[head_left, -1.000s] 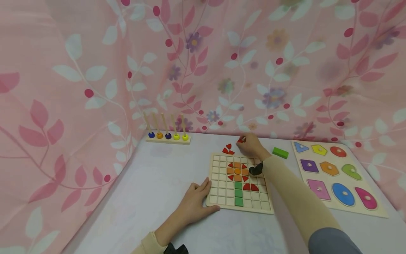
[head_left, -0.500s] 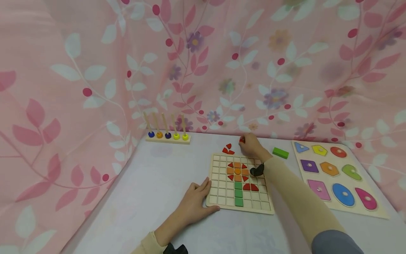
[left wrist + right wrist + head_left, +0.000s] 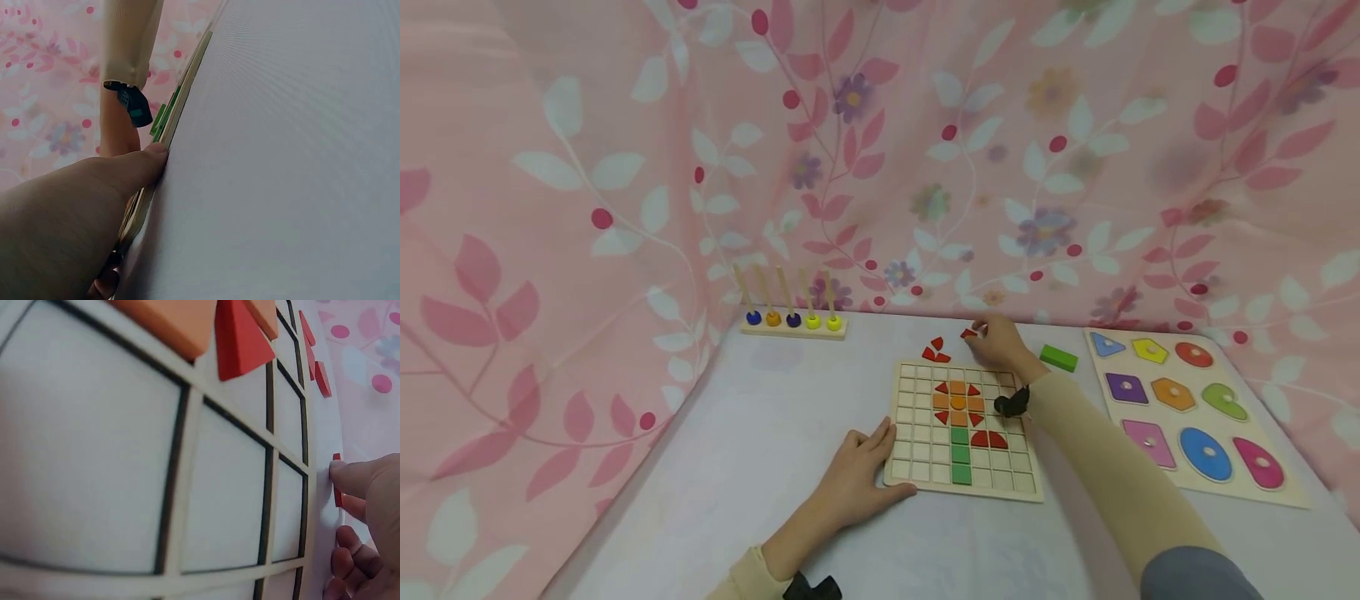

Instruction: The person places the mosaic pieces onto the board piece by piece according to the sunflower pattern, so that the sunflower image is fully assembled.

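Observation:
My left hand (image 3: 853, 479) rests at the near left corner of a wooden grid board (image 3: 917, 454), fingers along its left side and thumb at its front edge. In the left wrist view the thumb (image 3: 150, 159) touches the board's edge. Beyond the board's far edge, my right hand (image 3: 1000, 342) pinches a small flat red piece (image 3: 338, 494) between thumb and finger, low over the table. Several loose red pieces (image 3: 936, 355) lie just left of it. On the board sit orange squares (image 3: 957, 387), an orange round piece, red pieces (image 3: 980, 439) and a column of green squares (image 3: 960, 455).
A green block (image 3: 1058, 358) lies right of my right hand. Farther right is a shape puzzle board (image 3: 1206, 429) with coloured knobbed pieces. A peg stand (image 3: 793, 331) with coloured beads stands at the back left, before a pink floral curtain (image 3: 880, 150).
My right hand's fingers have shifted on the red piece, which shows more now than half a second ago. The view has moved slightly; the left hand stays at the board.

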Demonstrator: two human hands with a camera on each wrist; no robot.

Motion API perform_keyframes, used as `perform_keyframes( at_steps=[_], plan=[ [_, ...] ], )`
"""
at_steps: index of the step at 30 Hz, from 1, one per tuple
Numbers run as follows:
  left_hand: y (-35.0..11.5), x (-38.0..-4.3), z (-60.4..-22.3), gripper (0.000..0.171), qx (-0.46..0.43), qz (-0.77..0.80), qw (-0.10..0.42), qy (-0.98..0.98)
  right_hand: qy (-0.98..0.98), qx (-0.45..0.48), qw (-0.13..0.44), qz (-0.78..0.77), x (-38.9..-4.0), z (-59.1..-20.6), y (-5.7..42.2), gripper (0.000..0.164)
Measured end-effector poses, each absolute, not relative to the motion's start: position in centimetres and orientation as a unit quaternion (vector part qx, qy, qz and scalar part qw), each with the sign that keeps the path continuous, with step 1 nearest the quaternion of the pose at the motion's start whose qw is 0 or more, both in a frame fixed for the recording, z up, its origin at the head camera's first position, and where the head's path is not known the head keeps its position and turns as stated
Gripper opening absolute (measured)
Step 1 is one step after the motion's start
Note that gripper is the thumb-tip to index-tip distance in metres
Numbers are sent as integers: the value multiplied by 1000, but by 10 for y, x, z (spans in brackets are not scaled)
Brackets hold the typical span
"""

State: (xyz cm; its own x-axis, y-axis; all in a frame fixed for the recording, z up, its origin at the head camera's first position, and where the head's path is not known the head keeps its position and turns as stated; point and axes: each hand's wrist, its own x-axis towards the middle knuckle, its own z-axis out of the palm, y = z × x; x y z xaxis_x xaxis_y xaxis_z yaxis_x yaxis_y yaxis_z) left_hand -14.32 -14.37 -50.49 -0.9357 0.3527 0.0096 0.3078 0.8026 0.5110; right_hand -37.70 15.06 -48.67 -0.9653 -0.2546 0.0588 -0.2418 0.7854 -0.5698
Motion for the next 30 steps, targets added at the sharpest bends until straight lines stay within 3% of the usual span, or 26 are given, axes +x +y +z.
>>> perform_keyframes(
  at_steps=[9, 18, 30],
  plan=[
    [-143, -143, -507, 103, 177, 263, 48, 947, 940, -168, -25, -294, -383, -492, 147, 20],
    [-145, -144, -506, 102, 178, 255, 44, 949, 939, -187, 20, -287, -378, -482, 145, 21],
    [-145, -144, -504, 100, 178, 251, 39, 951, 911, -267, 15, -313, -321, -461, 159, 23]
  ],
)
